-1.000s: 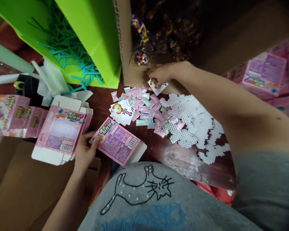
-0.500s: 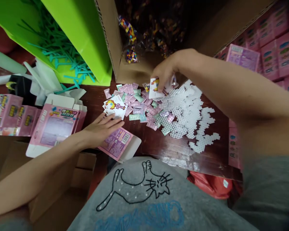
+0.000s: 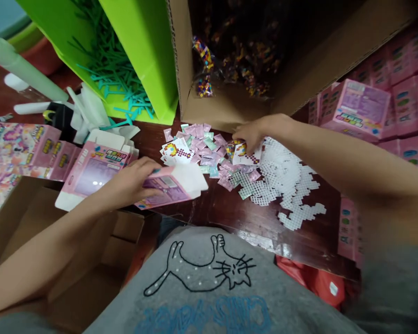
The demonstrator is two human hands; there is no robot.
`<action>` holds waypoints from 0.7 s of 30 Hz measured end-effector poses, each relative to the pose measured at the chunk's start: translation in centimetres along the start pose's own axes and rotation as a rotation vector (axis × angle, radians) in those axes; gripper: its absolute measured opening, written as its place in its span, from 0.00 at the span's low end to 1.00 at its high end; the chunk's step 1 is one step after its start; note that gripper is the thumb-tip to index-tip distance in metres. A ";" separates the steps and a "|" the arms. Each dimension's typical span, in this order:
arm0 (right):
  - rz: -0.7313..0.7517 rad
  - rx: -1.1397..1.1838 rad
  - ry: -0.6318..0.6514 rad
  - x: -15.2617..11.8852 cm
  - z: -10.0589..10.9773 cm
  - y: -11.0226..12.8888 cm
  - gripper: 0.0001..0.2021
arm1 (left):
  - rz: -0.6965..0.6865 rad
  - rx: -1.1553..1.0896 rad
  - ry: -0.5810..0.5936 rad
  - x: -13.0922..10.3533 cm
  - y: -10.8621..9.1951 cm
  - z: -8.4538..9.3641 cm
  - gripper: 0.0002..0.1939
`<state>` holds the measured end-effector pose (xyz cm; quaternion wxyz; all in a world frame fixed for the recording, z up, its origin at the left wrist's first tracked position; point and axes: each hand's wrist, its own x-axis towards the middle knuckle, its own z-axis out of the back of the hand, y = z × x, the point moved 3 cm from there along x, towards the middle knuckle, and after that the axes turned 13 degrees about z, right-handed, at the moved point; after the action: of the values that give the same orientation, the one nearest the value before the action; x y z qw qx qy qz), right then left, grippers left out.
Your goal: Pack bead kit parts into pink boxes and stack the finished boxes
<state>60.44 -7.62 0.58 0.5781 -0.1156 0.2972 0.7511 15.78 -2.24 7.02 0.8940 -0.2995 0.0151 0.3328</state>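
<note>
My left hand [image 3: 137, 182] is wrapped round a pink and purple box [image 3: 167, 185], its white end flaps open toward the right. In my right hand [image 3: 254, 134] is a white pattern card [image 3: 248, 158], with a small clear bag of coloured beads [image 3: 231, 149] beside it at my fingers. The hand sits at the edge of the white plastic grids [image 3: 285, 171]. Small pink, green and blue sachets [image 3: 207, 146] lie heaped between my hands. More pattern cards [image 3: 177, 151], printed with a yellow and purple design, rest at the heap's left side.
A tall cardboard box [image 3: 230, 111] with bagged beads stands behind. Left of it, a green bag [image 3: 135, 55] holds teal sticks [image 3: 125, 88]. Pink boxes [image 3: 358, 109] are stacked at right; an opened pink box [image 3: 94, 169] and a cardboard carton [image 3: 90, 264] are at left.
My left hand has closed on the pink box and tilted it up off the table. My right hand, still with the card, has come down beside the sachets and grids. The view has shifted.
</note>
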 end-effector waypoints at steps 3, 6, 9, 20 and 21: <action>-0.009 -0.060 0.022 -2.9 2.6 3.7 0.19 | 0.167 -0.200 -0.117 -1.8 0.2 -0.1 0.32; 0.003 -0.197 -0.277 -5.7 6.1 8.7 0.28 | 0.320 -0.362 -0.214 -3.0 -0.5 -2.7 0.35; 0.026 -0.256 -0.490 -7.0 6.7 14.0 0.25 | 0.381 -0.524 -0.290 -2.9 -2.1 -6.0 0.38; 0.486 0.257 -0.128 -3.3 6.2 17.4 0.26 | 0.096 -0.613 -0.202 -2.8 -3.0 -7.3 0.40; 0.487 0.276 -0.169 -3.2 7.1 17.6 0.27 | 0.104 -0.648 -0.232 -2.9 -2.5 -7.4 0.40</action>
<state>46.12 -8.74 13.38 0.4136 0.1017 0.3663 0.8273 16.26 -9.47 2.96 0.7300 -0.5269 -0.1778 0.3974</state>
